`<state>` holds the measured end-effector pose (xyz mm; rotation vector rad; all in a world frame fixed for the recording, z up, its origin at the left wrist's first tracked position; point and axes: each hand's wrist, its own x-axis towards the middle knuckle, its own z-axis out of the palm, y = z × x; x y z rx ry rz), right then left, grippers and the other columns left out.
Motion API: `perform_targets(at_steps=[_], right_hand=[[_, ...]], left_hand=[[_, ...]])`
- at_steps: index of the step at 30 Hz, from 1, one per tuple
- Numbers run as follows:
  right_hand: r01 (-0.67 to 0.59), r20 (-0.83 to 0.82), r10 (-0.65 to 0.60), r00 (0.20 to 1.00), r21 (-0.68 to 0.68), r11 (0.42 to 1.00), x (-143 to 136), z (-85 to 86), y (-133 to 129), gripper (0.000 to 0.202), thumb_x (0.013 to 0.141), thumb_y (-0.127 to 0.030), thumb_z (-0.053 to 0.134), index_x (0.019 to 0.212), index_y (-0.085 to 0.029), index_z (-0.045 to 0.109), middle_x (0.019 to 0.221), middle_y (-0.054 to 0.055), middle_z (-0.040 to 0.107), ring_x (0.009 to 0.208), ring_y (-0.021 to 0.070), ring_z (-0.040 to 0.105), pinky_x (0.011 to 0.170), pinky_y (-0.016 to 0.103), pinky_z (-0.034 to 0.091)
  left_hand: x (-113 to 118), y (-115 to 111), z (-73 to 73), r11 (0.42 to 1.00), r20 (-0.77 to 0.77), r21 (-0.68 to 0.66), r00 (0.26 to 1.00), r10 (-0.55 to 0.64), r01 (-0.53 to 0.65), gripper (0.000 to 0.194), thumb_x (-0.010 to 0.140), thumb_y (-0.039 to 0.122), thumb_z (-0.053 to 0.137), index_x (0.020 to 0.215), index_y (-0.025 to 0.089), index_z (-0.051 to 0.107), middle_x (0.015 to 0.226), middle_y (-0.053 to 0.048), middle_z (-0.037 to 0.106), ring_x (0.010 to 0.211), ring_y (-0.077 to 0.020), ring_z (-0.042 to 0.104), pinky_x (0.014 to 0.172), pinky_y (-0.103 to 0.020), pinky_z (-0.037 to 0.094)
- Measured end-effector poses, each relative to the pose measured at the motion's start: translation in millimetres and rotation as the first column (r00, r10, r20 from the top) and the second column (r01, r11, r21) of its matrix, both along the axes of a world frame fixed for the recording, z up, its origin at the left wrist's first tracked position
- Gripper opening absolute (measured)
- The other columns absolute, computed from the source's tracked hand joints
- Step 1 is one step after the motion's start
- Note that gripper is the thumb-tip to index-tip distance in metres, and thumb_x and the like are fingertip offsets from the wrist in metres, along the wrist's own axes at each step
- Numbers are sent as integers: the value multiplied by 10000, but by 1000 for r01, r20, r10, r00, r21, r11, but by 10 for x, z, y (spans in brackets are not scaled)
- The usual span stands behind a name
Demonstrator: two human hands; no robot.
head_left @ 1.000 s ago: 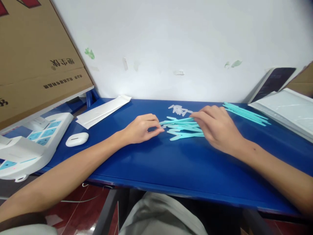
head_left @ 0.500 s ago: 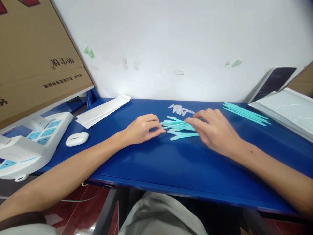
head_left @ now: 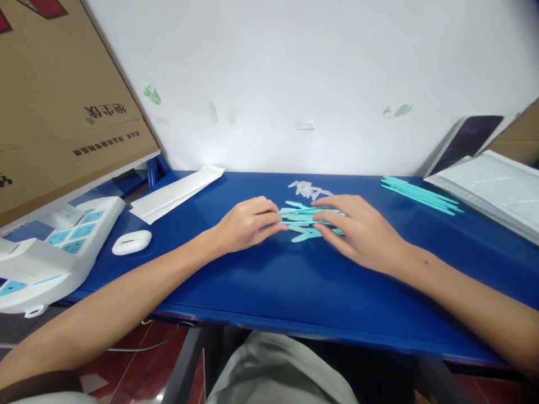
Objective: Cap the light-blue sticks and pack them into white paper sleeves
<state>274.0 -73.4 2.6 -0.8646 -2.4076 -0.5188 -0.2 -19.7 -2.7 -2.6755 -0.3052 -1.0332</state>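
A loose pile of thin teal plastic sticks (head_left: 304, 231) lies on the blue table in front of me. At the pile's left end, my left hand (head_left: 250, 225) is closed, with thumb and fingertips pinching the end of one teal stick (head_left: 301, 223). From the right, my right hand (head_left: 357, 230) reaches over the pile, its thumb and fingers closed around that stick's other end and its palm hiding part of the pile. Just behind the pile is a small heap of short translucent white pieces (head_left: 309, 189).
Several teal sticks (head_left: 421, 194) lie side by side at the back right, near a white plastic-wrapped package (head_left: 492, 185). To the left are white paper sleeves (head_left: 177, 193), a white earbud case (head_left: 132, 242), a power strip (head_left: 99, 224) and a large cardboard box (head_left: 76, 84).
My right hand has come down and slightly left, its fingers now at the stick that my left hand pinches. My left hand has stayed nearly in place.
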Motion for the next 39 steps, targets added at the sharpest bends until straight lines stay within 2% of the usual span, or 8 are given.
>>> perform_targets(at_steps=[12, 17, 21, 24, 28, 32, 35, 39], right_hand=[[7, 20, -2, 1000, -246, 969, -4, 9, -14, 275, 1048, -316, 428, 1062, -156, 652, 1061, 105, 665, 885, 213, 647, 782, 371, 486], [-125, -124, 99, 987, -219, 968, -37, -3, -48, 224, 1031, -226, 450, 1050, -149, 659, 1019, 118, 648, 881, 197, 628, 773, 317, 512], [-152, -156, 121, 980, -205, 967, -34, 4, -40, 197, 1018, -224, 473, 1038, -161, 658, 1000, 114, 663, 888, 209, 636, 791, 335, 521], [-116, -157, 75, 985, -266, 957, 16, 20, 7, 228, 1016, -274, 485, 1169, -184, 628, 1028, 103, 676, 879, 218, 643, 775, 349, 523], [-58, -139, 12, 990, -333, 941, 116, 8, 95, 351, 1037, -285, 429, 1348, -197, 565, 1059, 98, 672, 882, 212, 644, 765, 344, 522], [-12, -101, -30, 994, -393, 920, 189, -23, 166, 380, 1047, -295, 369, 1281, -171, 641, 998, 106, 647, 831, 210, 627, 732, 343, 511], [26, -76, -63, 995, -415, 909, 225, -26, 197, 389, 1031, -287, 370, 1275, -171, 650, 1046, 120, 649, 915, 237, 624, 793, 371, 507], [109, 15, -115, 993, -441, 891, 275, -2, 221, 393, 977, -259, 410, 1278, -178, 648, 1097, 128, 646, 1001, 275, 586, 870, 437, 473]], left_hand=[[0, -37, 37, 1000, 8, 6, 1000, -27, 27, 184, 978, 305, 628, 920, 145, 698, 907, -93, 725, 794, -159, 672, 728, -275, 573], [10, -49, 18, 999, 81, -24, 996, -33, 35, 159, 944, 281, 679, 892, 132, 696, 888, -91, 719, 776, -157, 666, 705, -265, 565], [24, -44, 16, 997, 73, -65, 997, -35, 40, 184, 959, 309, 658, 889, 143, 695, 898, -88, 721, 794, -156, 670, 722, -265, 569], [25, -12, 37, 991, 19, -131, 1000, -17, 20, 225, 984, 348, 615, 903, 155, 695, 921, -90, 722, 830, -165, 679, 751, -274, 575], [-30, 58, 52, 964, -9, -265, 1000, 4, -6, 226, 1016, 333, 555, 1081, 160, 685, 1096, -116, 717, 992, -193, 692, 881, -317, 574], [-103, 128, 7, 937, 16, -339, 996, 90, -80, 238, 1042, 293, 493, 1168, 176, 659, 1143, -94, 716, 1050, -190, 682, 924, -327, 550], [-135, 192, -23, 921, -3, -355, 986, 169, -159, 273, 1052, 314, 460, 1163, 170, 664, 1125, -84, 720, 1033, -192, 675, 931, -336, 535], [-319, 416, 37, 889, -112, -259, 926, 359, -376, 384, 1047, 392, 406, 1184, 158, 678, 1185, -122, 690, 1103, -251, 638, 998, -403, 498]])
